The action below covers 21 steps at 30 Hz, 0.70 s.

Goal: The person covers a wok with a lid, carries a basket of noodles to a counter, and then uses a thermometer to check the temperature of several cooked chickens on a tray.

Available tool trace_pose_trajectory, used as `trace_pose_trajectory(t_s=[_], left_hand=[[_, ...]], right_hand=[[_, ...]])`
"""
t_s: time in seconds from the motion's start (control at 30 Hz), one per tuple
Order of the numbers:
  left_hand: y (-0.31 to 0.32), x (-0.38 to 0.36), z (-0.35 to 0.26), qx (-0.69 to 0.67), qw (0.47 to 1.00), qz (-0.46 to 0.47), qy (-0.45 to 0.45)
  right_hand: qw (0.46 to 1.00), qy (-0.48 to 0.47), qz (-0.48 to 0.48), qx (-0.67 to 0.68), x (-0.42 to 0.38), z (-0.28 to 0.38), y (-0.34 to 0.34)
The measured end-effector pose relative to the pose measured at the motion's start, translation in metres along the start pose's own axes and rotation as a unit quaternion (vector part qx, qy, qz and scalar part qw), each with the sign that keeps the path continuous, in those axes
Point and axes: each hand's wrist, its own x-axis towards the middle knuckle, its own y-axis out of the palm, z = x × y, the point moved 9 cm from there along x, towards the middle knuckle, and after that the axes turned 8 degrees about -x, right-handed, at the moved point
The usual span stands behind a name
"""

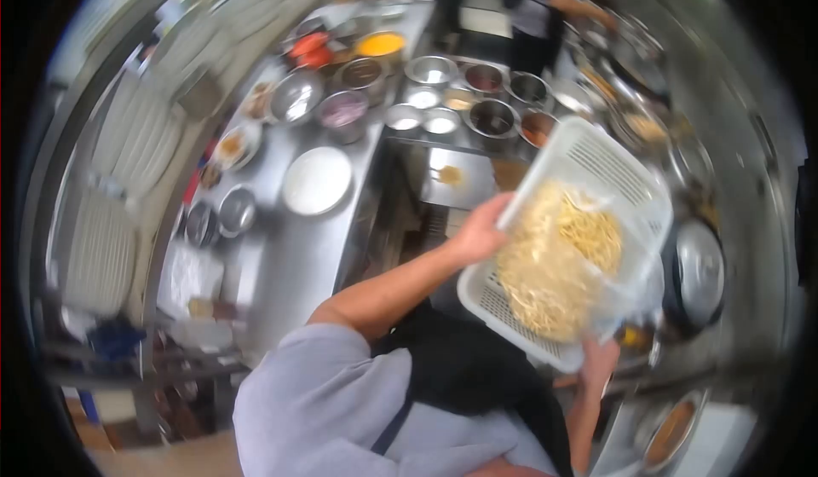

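A white plastic basket (596, 149) with slotted walls is held tilted in front of my body. Pale yellow noodles (588, 234) lie in it, partly under a clear plastic bag (545, 264). My left hand (481, 231) is closed on the basket's left rim, its fingertips hidden by the wall. At the near right corner, my right hand (600, 359) is closed on the basket, close to the edge of the clear plastic; some of its fingers are out of sight.
A steel counter (294, 281) on the left carries a white round plate (317, 180) and several bowls. Pots of sauces (492, 119) stand ahead. A lidded pan (699, 272) is to the right. Another person (541, 17) works at the far end.
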Motion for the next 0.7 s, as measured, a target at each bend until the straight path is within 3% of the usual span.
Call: trace_pose_trajectory(t_s=[0.1, 0.13, 0.27, 0.4, 0.7], left_hand=[[-0.027, 0.024, 0.000, -0.117, 0.993, 0.018, -0.013], [-0.038, 0.031, -0.002, -0.061, 0.998, 0.007, -0.026], [-0.065, 0.023, -0.014, -0.108, 0.994, -0.013, -0.002], [-0.139, 0.035, -0.008, -0.092, 0.995, -0.031, -0.017], [-0.156, 0.044, -0.011, -0.010, 0.996, -0.084, -0.021]], right_hand=[[0.997, -0.001, 0.051, 0.050, 0.029, 0.016, 0.036], [0.997, 0.001, 0.049, 0.063, 0.038, 0.020, 0.043], [0.996, 0.007, 0.048, 0.076, 0.026, 0.049, 0.055], [0.996, 0.040, 0.071, 0.047, 0.040, 0.081, 0.125], [0.991, 0.001, 0.137, -0.002, 0.090, 0.065, 0.150]])
